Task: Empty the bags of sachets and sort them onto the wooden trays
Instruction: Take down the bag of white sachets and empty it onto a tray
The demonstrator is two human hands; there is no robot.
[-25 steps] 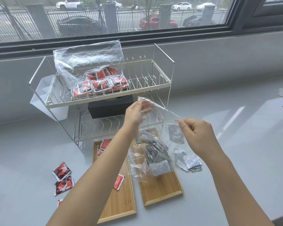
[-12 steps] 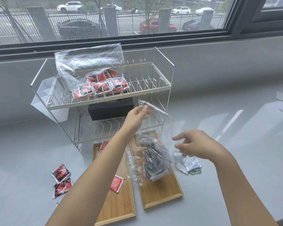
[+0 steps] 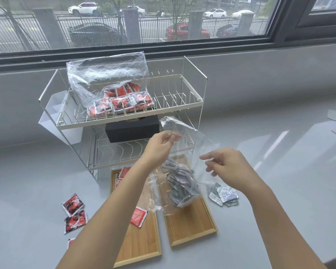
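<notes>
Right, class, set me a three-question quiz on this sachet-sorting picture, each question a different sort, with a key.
1. True or false: the left hand pinches the clear bag of grey sachets.
2. Where is the bag of red sachets? A) rack's top shelf B) right tray C) windowsill
3. Fill in: loose grey sachets lie on the counter to the ___ of the right tray.

Key: 1 true; 2 A; 3 right
</notes>
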